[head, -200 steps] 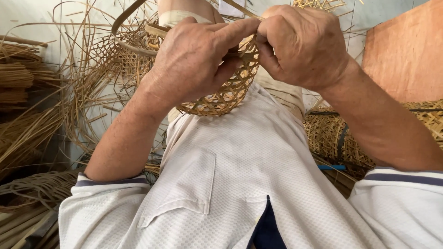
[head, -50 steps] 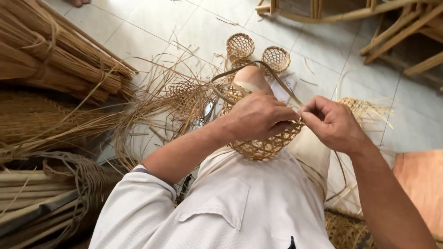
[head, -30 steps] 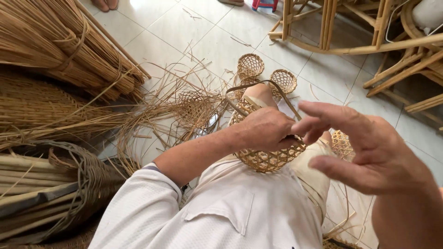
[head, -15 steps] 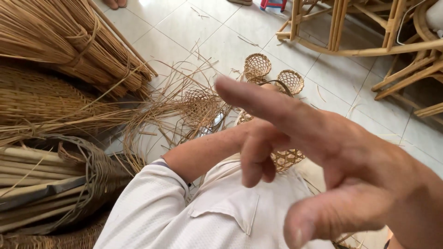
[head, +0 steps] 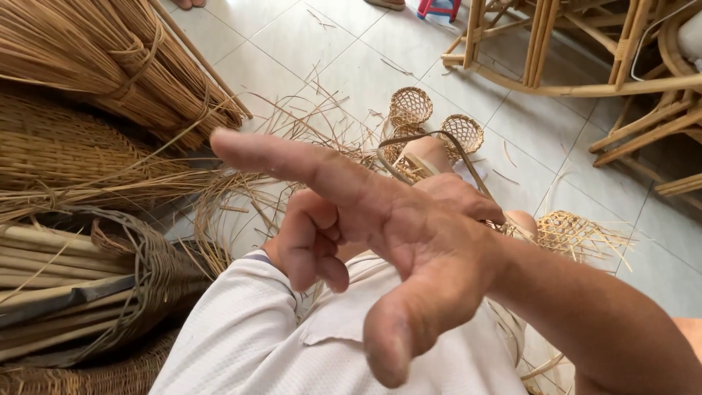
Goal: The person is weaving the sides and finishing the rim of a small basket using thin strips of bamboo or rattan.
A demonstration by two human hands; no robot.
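Note:
My right hand point(head: 380, 241) is raised close to the camera, with forefinger and thumb stretched out, the other fingers curled, and nothing in it. It hides most of what lies behind. My left hand point(head: 464, 197) shows only as knuckles past it, still closed on the small woven basket point(head: 408, 170) over my lap. A few basket weaves and a thin looped cane strip point(head: 439, 135) stick out above the hands. My white shirt fills the lower middle.
Two small round woven baskets point(head: 409, 106) point(head: 463, 132) lie on the tiled floor ahead, and a half-woven one point(head: 567, 230) with loose ends lies to the right. Reed bundles point(head: 110, 66) and bound canes point(head: 73, 285) crowd the left. Rattan chair frames point(head: 585, 51) stand at the far right.
My right hand let go of the basket and swung up towards the camera, coming closer over the last second. The left hand stayed on the basket.

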